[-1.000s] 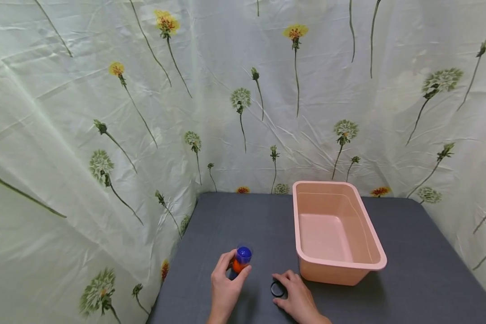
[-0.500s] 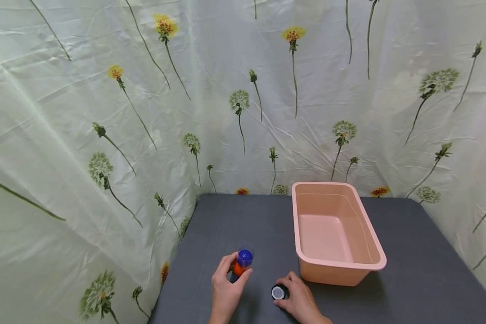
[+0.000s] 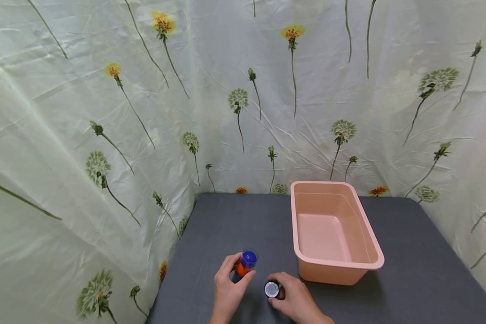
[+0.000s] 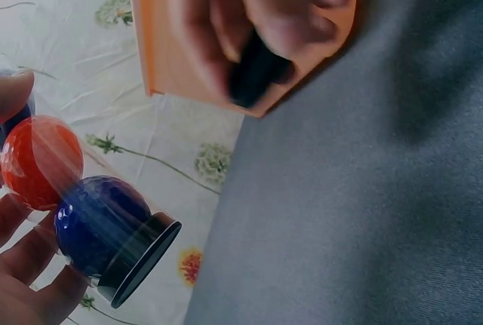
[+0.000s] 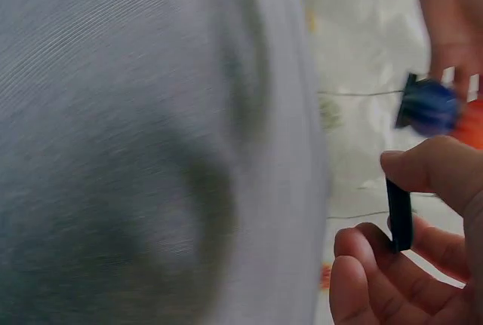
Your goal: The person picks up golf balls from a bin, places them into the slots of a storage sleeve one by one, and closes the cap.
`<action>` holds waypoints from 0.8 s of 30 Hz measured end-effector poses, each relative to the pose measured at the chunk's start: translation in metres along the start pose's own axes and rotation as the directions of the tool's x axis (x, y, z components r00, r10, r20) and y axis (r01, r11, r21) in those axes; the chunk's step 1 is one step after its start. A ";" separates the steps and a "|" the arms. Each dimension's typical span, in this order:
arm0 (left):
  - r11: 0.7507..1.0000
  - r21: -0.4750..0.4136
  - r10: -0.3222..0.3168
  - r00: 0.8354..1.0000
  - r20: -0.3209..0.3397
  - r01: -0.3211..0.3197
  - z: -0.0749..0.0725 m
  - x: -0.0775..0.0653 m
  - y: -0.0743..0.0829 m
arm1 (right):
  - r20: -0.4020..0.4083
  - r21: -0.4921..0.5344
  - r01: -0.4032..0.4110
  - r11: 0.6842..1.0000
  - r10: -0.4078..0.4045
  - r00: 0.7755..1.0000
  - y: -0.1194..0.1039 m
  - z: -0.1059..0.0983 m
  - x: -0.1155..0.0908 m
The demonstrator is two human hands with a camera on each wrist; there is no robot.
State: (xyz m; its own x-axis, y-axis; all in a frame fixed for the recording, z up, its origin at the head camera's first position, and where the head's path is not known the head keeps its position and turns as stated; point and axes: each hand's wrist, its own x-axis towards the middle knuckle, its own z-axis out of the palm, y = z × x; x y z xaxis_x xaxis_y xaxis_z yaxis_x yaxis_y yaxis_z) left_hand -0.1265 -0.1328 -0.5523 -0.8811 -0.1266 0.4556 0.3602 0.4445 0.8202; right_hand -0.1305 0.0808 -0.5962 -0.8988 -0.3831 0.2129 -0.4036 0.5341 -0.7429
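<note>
My left hand (image 3: 230,290) grips a clear tube with balls stacked inside. A blue ball (image 3: 249,257) sits at its upper end, with an orange ball (image 3: 243,270) below it. In the left wrist view another blue ball (image 4: 102,223) lies beside the black cap (image 4: 143,261) that closes the tube's lower end. My right hand (image 3: 295,297) pinches a loose round black cap (image 3: 272,289) between thumb and fingers, its pale round face showing to the head camera. From the right wrist, this cap (image 5: 400,216) appears edge-on. A gap separates it from the tube.
A pink plastic tub (image 3: 336,265) stands on the dark grey table (image 3: 235,220), just beyond and right of my right hand. Its inside floor is bare. Flower-printed white sheeting (image 3: 210,112) hangs behind the table and along its left side.
The cap in my right hand has turned from a dark rimmed side to its pale face and shifted slightly left. My left hand has moved a little right with the tube, narrowing the gap.
</note>
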 end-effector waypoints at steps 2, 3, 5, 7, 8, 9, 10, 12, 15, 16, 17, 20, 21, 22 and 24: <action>1.000 -0.005 -0.006 1.000 0.012 0.006 0.000 0.001 0.002 | -0.019 0.026 0.018 0.999 -0.017 1.000 -0.009 -0.005 0.000; 1.000 -0.009 -0.015 1.000 0.020 0.015 0.000 0.002 0.002 | -0.026 0.035 0.028 0.999 -0.027 0.999 -0.013 -0.007 -0.001; 1.000 -0.010 -0.029 0.999 0.039 0.029 0.001 0.002 0.004 | -0.033 0.064 0.039 0.997 -0.037 0.999 -0.021 -0.013 -0.001; 0.999 -0.005 -0.044 0.997 0.061 0.044 0.001 0.002 0.005 | -0.046 0.091 0.048 0.995 -0.044 0.998 -0.030 -0.020 -0.002; 0.999 -0.010 -0.047 0.996 0.074 0.048 0.002 0.002 0.006 | -0.059 0.102 0.054 0.993 -0.048 0.997 -0.035 -0.024 -0.003; 0.998 -0.014 -0.052 0.995 0.085 0.053 0.002 0.002 0.006 | -0.077 0.107 0.061 0.992 -0.053 0.996 -0.039 -0.027 -0.003; 0.999 -0.017 -0.048 0.994 0.095 0.050 0.003 0.001 0.006 | -0.095 0.117 0.067 0.991 -0.056 0.994 -0.044 -0.031 -0.003; 0.999 -0.026 -0.044 0.993 0.113 0.047 0.004 0.000 0.006 | -0.135 0.129 0.076 0.989 -0.058 0.989 -0.052 -0.036 -0.004; 0.998 -0.046 -0.032 0.990 0.139 0.039 0.005 -0.002 0.007 | -0.175 0.164 0.058 0.985 -0.029 0.984 -0.061 -0.045 -0.005; 0.998 -0.050 -0.026 0.988 0.149 0.034 0.005 -0.003 0.008 | -0.182 0.184 0.043 0.982 -0.009 0.983 -0.064 -0.047 -0.005; 0.998 -0.052 -0.025 0.987 0.160 0.034 0.006 -0.003 0.008 | -0.191 0.200 0.027 0.979 0.012 0.982 -0.066 -0.050 -0.005; 0.998 -0.059 -0.017 0.982 0.188 0.029 0.007 -0.005 0.011 | -0.229 0.220 -0.002 0.976 0.053 0.972 -0.069 -0.056 -0.003; 0.998 -0.060 -0.014 0.981 0.194 0.026 0.007 -0.005 0.011 | -0.244 0.217 -0.005 0.976 0.059 0.968 -0.070 -0.058 -0.003; 0.998 -0.061 -0.008 0.980 0.199 0.021 0.008 -0.005 0.012 | -0.260 0.213 -0.005 0.977 0.062 0.964 -0.070 -0.059 -0.002; 0.998 -0.064 0.000 0.978 0.208 0.013 0.009 -0.006 0.013 | -0.286 0.199 -0.004 0.980 0.062 0.956 -0.069 -0.062 -0.001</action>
State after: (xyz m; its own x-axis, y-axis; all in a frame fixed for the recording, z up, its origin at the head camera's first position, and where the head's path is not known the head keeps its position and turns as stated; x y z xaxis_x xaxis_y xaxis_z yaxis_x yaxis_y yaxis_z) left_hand -0.1194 -0.1188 -0.5477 -0.9255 0.0606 0.3739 0.3673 0.3847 0.8468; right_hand -0.1120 0.0906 -0.5059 -0.9334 -0.1176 0.3391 -0.3579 0.3747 -0.8553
